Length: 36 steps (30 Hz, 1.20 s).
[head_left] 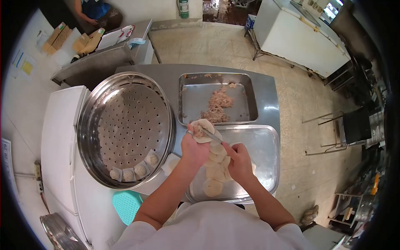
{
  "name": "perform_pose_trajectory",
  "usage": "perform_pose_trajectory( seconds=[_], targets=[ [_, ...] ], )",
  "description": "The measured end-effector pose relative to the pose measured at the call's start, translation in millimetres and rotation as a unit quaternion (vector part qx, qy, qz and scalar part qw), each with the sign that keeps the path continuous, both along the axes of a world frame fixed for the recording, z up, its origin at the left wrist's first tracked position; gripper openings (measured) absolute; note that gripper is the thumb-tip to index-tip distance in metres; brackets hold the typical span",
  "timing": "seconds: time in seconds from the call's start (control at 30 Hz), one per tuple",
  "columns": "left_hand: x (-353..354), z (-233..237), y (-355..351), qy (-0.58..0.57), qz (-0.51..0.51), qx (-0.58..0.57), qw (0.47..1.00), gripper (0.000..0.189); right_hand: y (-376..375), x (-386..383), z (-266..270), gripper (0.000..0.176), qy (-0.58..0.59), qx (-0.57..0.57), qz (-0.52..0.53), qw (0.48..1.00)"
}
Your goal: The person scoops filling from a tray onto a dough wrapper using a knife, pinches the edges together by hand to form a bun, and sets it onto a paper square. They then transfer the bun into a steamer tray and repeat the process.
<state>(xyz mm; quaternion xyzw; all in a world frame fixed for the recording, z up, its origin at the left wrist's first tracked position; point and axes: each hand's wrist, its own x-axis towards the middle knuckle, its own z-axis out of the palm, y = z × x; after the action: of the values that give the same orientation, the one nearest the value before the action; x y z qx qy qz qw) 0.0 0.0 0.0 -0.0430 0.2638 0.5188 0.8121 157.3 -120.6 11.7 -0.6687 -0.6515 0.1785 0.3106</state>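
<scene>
Clearly, both hands are busy at one round dough wrapper [206, 138], held in the air just above the near edge of the deep steel pan [252, 98] and the top of the flat tray [268, 166]. The left hand [196, 149] cups the wrapper from below, its fingers curled round the rim, a ring on one of them. The right hand [240, 162] is closed on the handle of a narrow metal spatula [213, 135], possibly a blunt knife, whose tip touches the ground-meat filling in the wrapper. The hands are apart, linked only by the tool and the dough.

The deep pan holds a loose heap of pinkish ground-meat filling [219, 101], with scraps stuck along its far wall. In the flat tray, flat round wrappers [213, 188] overlap, partly hidden by the right hand.

To the left, a large round perforated steamer tray [133, 121] carries four small filled dumplings [141, 170] on paper squares, in a curved row along its near side. More white paper [171, 163] lies between steamer and flat tray, beside the left forearm. A turquoise perforated plastic piece [126, 206] sits below the steel table [268, 89]. Another person [99, 14] is at the far left.
</scene>
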Motion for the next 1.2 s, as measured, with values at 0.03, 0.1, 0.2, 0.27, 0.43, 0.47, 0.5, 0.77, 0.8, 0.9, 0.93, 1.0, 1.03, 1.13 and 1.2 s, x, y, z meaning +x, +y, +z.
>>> perform_pose_trajectory(
  seconds=[0.03,0.1,0.2,0.27,0.43,0.47,0.5,0.77,0.8,0.9,0.93,1.0,1.03,1.13,1.2],
  targets=[
    [-5.2,-2.9,5.6,0.015,0.003,0.002,1.0,0.039,-1.7,-2.7,0.2,0.057,-0.01,0.006,-0.006,1.0],
    [11.1,-0.4,-17.9,0.031,0.004,-0.011,0.999,0.038,-31.6,19.7,20.3,0.055,-0.019,0.006,-0.017,1.0],
    [7.8,2.9,-18.4,0.061,-0.008,0.003,0.998,0.033,-28.6,20.6,36.8,0.049,0.005,0.046,-0.031,0.998],
    [12.3,12.3,-23.5,0.067,-0.018,0.01,0.998,0.032,-16.9,19.2,48.4,0.045,-0.007,0.075,-0.029,0.997],
    [6.0,12.3,-28.7,0.055,-0.046,0.042,0.997,0.032,-28.5,35.1,56.9,0.043,-0.075,0.032,-0.029,0.996],
    [3.5,8.6,-29.2,0.051,-0.043,0.036,0.997,0.031,-31.8,36.7,60.4,0.043,-0.075,0.023,-0.034,0.996],
    [2.6,12.4,-31.2,0.052,-0.053,0.039,0.996,0.031,-30.4,35.9,62.7,0.044,-0.085,0.04,-0.026,0.995],
    [-9.6,20.2,-34.9,0.106,-0.087,0.012,0.991,0.039,-19.9,48.7,77.9,0.05,-0.174,0.095,0.028,0.98],
    [-11.1,18.9,-36.1,0.103,-0.091,0.002,0.99,0.04,-18.2,45.3,79.0,0.05,-0.183,0.098,0.054,0.977],
    [-14.6,16.1,-32.4,0.087,-0.098,-0.006,0.991,0.038,-11.7,39.8,80.6,0.05,-0.205,0.102,0.105,0.968],
    [-19.5,13.0,-31.0,0.077,-0.096,-0.003,0.992,0.035,-12.3,45.2,76.9,0.05,-0.208,0.092,0.108,0.968],
    [-25.6,12.6,-29.0,0.086,-0.087,0.01,0.992,0.03,-9.2,59.3,74.9,0.048,-0.205,0.08,0.098,0.971],
    [-29.3,16.3,-29.6,0.109,-0.086,0.018,0.99,0.027,-8.3,66.1,73.6,0.047,-0.195,0.076,0.079,0.975],
    [-39.7,3.4,-28.9,0.124,-0.098,0.064,0.985,0.024,9.8,67.3,72.7,0.043,-0.187,0.038,0.007,0.982],
    [-39.9,-4.8,-32.8,0.122,-0.104,0.072,0.984,0.025,34.6,66.6,70.1,0.033,-0.189,0.003,-0.027,0.982]
  ],
)
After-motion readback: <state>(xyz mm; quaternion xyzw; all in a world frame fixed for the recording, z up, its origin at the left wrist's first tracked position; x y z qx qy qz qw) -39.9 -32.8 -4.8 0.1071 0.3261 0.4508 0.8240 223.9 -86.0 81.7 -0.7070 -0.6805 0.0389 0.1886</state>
